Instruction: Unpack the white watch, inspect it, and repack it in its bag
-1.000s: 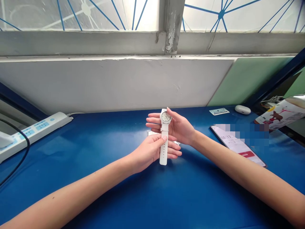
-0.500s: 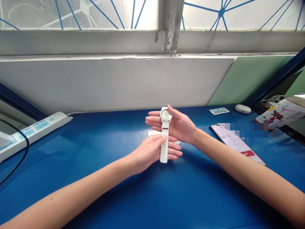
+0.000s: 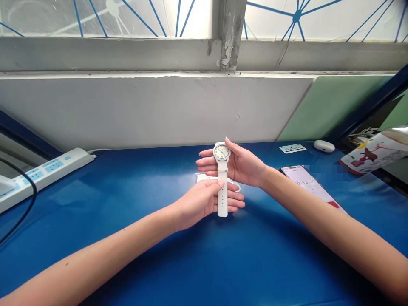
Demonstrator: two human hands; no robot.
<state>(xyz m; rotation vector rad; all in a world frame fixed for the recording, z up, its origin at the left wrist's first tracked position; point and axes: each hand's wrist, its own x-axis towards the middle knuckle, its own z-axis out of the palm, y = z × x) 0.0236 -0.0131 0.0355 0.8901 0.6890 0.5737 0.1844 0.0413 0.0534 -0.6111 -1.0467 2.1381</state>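
Note:
A white wristwatch with a round pale dial is held up lengthwise, dial at the top and facing me. My left hand pinches the lower, holed part of its strap, thumb on top and fingers stretched out behind. Behind the dial lie the fingers of my right hand, its thumb raised at the case's right edge, so the watch head rests between them. Under and behind both hands, a white item lies on the blue table; it is mostly hidden.
A white power strip and a black cable are at the left. To the right lie a phone with a timer on screen, a card, a white earbud case and a printed container. A wall stands behind.
The watch has shifted slightly right and turned more upright, its dial now fully in view. My right thumb has moved off the dial's edge. Both hands keep their places on it.

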